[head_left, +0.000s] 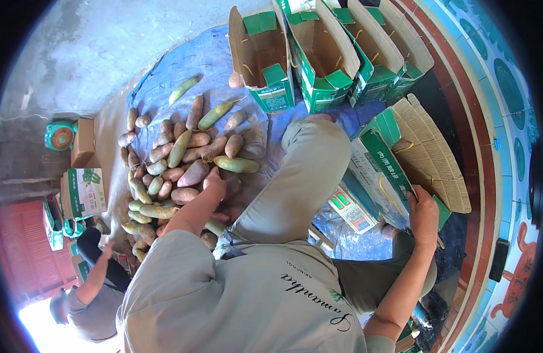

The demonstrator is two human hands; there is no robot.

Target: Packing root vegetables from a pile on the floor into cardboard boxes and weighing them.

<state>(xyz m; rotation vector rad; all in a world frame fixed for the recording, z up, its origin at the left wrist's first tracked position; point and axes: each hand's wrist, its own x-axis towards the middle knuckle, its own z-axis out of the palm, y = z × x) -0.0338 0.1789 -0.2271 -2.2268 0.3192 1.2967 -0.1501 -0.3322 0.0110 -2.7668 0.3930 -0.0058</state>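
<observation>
My left hand reaches down into a heap of sweet potatoes, beside a large purplish sweet potato. Its fingertips are mostly hidden, so I cannot tell whether it grips one. Mixed into the heap are long green radishes; one green radish lies just beyond that hand. On the right, my right hand is closed on the near rim of an open green-and-white carton. The carton has yellow cord handles and stands over a digital scale with a lit green display.
Several open green cartons stand in a row at the far side. A blue tarp lies under the heap. Another person works at the lower left, near more cartons and a green fan-like device. A tiled wall runs along the right.
</observation>
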